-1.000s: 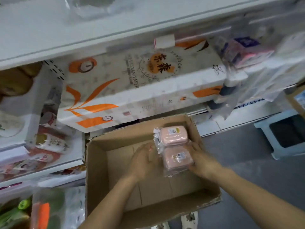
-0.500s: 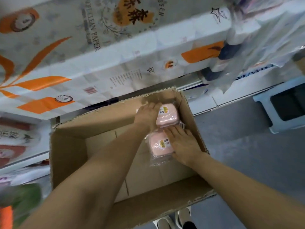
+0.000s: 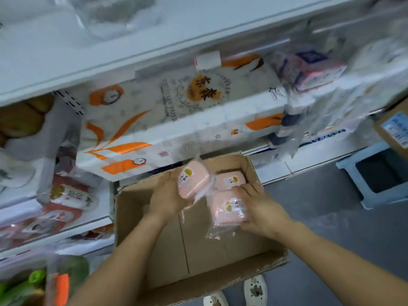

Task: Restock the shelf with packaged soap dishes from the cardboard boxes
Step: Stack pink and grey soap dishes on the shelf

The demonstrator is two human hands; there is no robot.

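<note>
One pink soap dish (image 3: 193,182) is gripped by the left hand (image 3: 167,195); another soap dish (image 3: 226,208) is gripped by the right hand (image 3: 260,208), above the cardboard box (image 3: 198,290).

One wide-angle camera, worn on my head, looked forward and steeply down, close over the open cardboard box (image 3: 154,250) on the floor (image 3: 331,217), with store shelves (image 3: 132,51) just ahead.

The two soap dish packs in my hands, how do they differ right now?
The left hand holds its soap dish tilted, raised near the box rim; the right hand holds its soap dish flatter, lower inside the cardboard box. Both are pink, plastic-wrapped and labelled.
</note>
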